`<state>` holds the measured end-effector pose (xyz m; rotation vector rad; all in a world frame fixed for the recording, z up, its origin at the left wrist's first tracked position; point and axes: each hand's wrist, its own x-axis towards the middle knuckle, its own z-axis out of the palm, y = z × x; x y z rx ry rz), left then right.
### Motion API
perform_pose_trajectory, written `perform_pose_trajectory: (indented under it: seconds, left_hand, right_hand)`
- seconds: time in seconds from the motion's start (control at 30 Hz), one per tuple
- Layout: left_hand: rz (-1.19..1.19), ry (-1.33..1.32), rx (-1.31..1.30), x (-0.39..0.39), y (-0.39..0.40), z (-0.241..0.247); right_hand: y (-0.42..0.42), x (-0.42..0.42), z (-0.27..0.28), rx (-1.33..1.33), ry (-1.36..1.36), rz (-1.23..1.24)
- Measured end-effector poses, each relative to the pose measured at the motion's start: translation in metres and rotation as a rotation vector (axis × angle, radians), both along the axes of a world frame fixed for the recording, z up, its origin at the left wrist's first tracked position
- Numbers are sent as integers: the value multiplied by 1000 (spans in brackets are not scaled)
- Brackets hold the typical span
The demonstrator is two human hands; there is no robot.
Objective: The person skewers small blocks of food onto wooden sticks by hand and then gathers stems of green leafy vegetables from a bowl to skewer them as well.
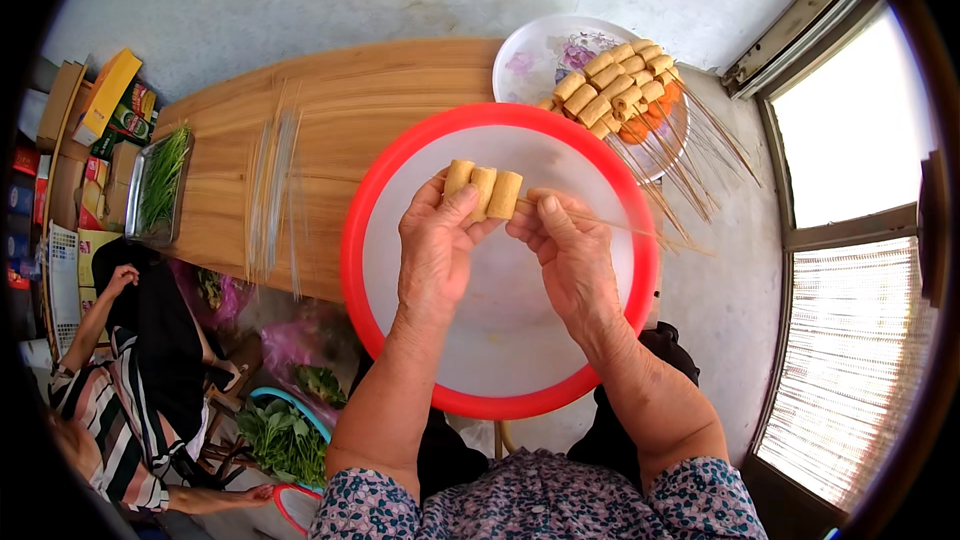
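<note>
Three tan rolls, apparently of tofu skin (484, 193), sit side by side on a thin wooden skewer (615, 222). My left hand (439, 240) grips the rolls, thumb on the front and fingers behind. Just right of them, my right hand (566, 247) pinches the skewer's shaft, whose long end reaches out to the right. Both hands are above a round white basin with a red rim (495, 406). On a flowered plate (525, 37) behind it, a pile of skewered rolls (607, 86) rests beside orange slices (636, 129), perhaps carrot.
Loose skewers (274, 195) lie across the wooden table (390, 75). A metal tray (133, 202) of green stalks (161, 180) stands at its left end, by stacked boxes (109, 97). At lower left another person (120, 405) sits near a basket of leafy greens (281, 435). A window (855, 135) is at right.
</note>
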<state>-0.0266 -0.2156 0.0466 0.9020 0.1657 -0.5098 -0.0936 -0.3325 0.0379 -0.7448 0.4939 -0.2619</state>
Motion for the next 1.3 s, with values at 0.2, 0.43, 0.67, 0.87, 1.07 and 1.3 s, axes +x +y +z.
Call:
perform_pose_trajectory:
  seconds: [0.2,0.43,0.67,0.87,1.07,1.3]
  left_hand:
    - [142,-71,87,5,7,-9]
    - [245,-134,181,22,28,-2]
    - [284,-142,182,32,38,1]
    - [127,-157,169,24,25,17]
    - [82,-96,236,24,30,2]
    - [48,-53,242,25,28,2]
  right_hand:
    - [4,-6,0,-65,255,248]
    - [-8,-6,33,-1736,-124,-58]
    - [-51,-20,23,-1594,-7,295]
    - [-88,-23,33,-1401,61,87]
    - [-151,-21,23,-1455,366,-357]
    - [-194,-17,-2,-1617,574,-457]
